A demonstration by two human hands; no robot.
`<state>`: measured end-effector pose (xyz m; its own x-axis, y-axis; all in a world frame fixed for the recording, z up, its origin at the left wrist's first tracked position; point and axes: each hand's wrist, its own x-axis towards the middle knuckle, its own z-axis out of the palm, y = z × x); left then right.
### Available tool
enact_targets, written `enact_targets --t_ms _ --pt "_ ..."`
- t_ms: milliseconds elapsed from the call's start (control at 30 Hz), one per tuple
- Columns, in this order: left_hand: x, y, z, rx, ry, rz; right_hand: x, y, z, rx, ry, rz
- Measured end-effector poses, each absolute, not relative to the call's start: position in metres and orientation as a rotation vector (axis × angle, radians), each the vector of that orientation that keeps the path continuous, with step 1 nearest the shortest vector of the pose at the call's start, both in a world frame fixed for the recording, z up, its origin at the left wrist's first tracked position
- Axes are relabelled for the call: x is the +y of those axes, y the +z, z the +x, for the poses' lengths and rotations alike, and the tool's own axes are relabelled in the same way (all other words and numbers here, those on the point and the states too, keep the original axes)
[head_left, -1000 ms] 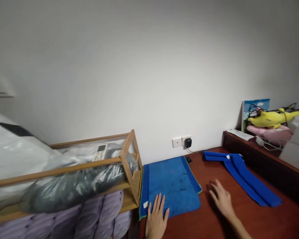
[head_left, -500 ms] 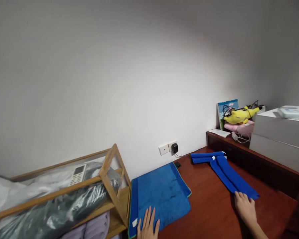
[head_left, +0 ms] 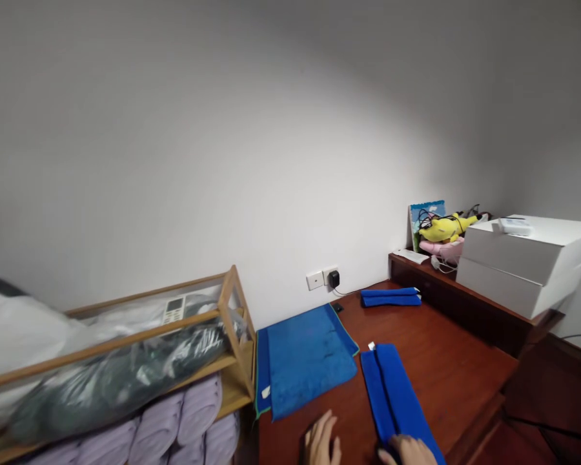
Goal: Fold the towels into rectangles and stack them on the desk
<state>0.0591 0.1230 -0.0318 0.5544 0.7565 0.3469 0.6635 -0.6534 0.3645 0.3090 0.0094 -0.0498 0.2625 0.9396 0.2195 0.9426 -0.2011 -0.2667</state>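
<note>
A long folded blue cloth point(head_left: 401, 394) lies on the table, its near end under my right hand point(head_left: 410, 451). The fingers of that hand are closed on the cloth, with the thumb at its left edge. To the left, my left hand point(head_left: 322, 442) is over the wood with its fingers stretched out, holding nothing; its wrist is out of view. Beyond it a larger, stained blue cloth point(head_left: 310, 361) with green edging is spread by the wall. Another folded blue cloth point(head_left: 391, 297) lies farther back.
A wooden rack point(head_left: 232, 323) with plastic-wrapped bundles, a remote point(head_left: 174, 310) and rolled lilac towels point(head_left: 157, 426) stands left. White drawers point(head_left: 503, 271) and a yellow plush toy point(head_left: 445, 229) sit on the raised ledge at right. A black plug point(head_left: 334, 279) is in the wall socket.
My right hand has drawn the long folded cloth toward me, away from the other folded cloth. My left hand has come off the spread cloth and shifted right. The view has turned slightly.
</note>
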Motion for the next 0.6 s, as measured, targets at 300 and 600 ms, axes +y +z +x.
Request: enact_targets --t_ms 300,600 --pt "0.045 0.021 0.131 1.292 0.409 1.946 0.026 0.027 0.283 -1.635 -0.326 -2.521" --pt "0.082 0.013 0.163 1.375 0.671 1.632 -0.01 0.007 0.264 -1.681 0.16 -2.48"
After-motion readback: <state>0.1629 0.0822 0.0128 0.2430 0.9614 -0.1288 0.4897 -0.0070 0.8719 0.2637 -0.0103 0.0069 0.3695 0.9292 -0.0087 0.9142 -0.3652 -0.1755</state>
